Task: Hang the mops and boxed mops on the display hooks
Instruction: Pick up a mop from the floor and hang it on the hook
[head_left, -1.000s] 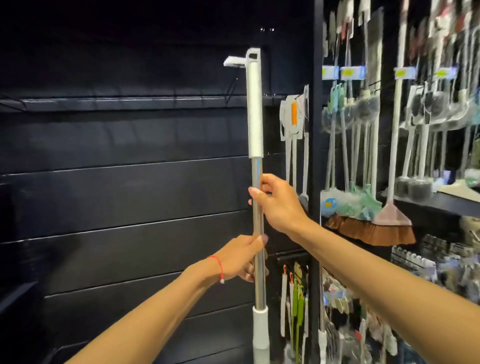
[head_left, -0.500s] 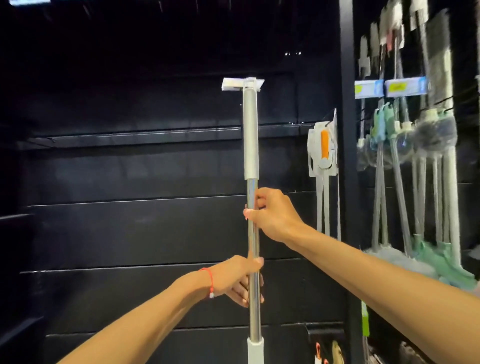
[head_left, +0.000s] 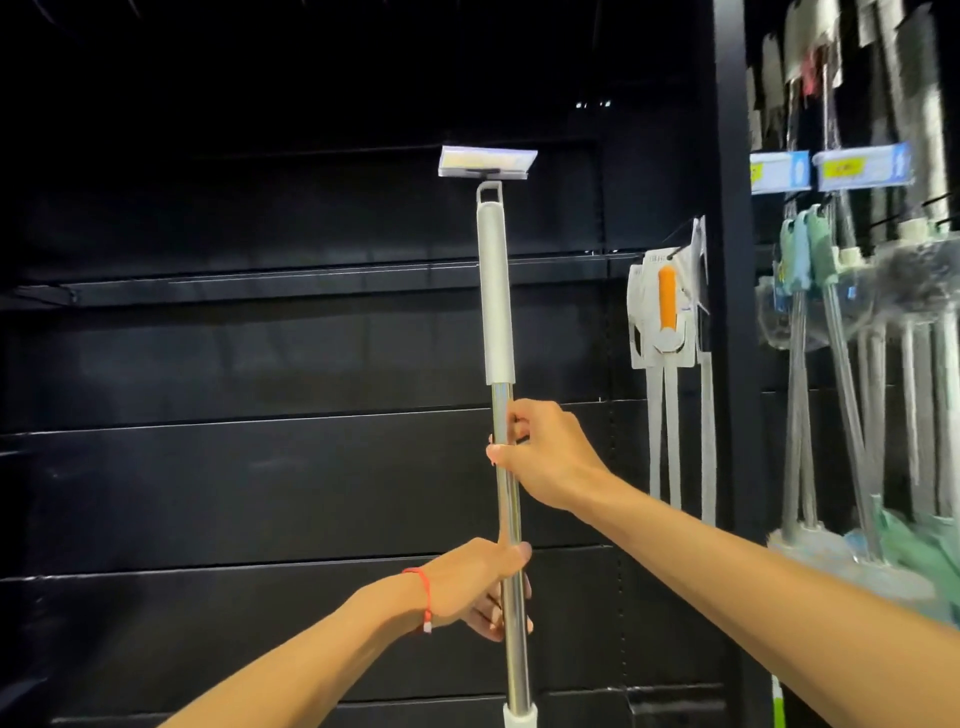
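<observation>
Head view shows one mop (head_left: 497, 322) held upright in front of the black wall (head_left: 234, 493), with both hands closed around its metal pole. The right hand (head_left: 545, 457) grips it just under the white sleeve, and the left hand (head_left: 478, 587), which wears a red string on the wrist, grips it lower down.

Compared with one second ago, the mop has come lower against the hook: then its top stood above the tag, half a second ago it was at the level of the tag, and now the loop (head_left: 489, 191) at the top sits just under the price tag (head_left: 488, 163) of the hook. Whether the loop already touches the hook, I cannot tell, because the tag covers the hook's end. I judge that the person is aligning the loop with the hook tip, so the hanging is not yet done.

Counted: one mop in the hands, one price tag above it, and two blue-and-yellow tags (head_left: 831, 169) on the right section. One carded item with an orange handle (head_left: 667, 306) hangs beside the post (head_left: 732, 364). Several mops (head_left: 852, 364) already hang at the right, but they are blurred, so I cannot count them exactly.
</observation>
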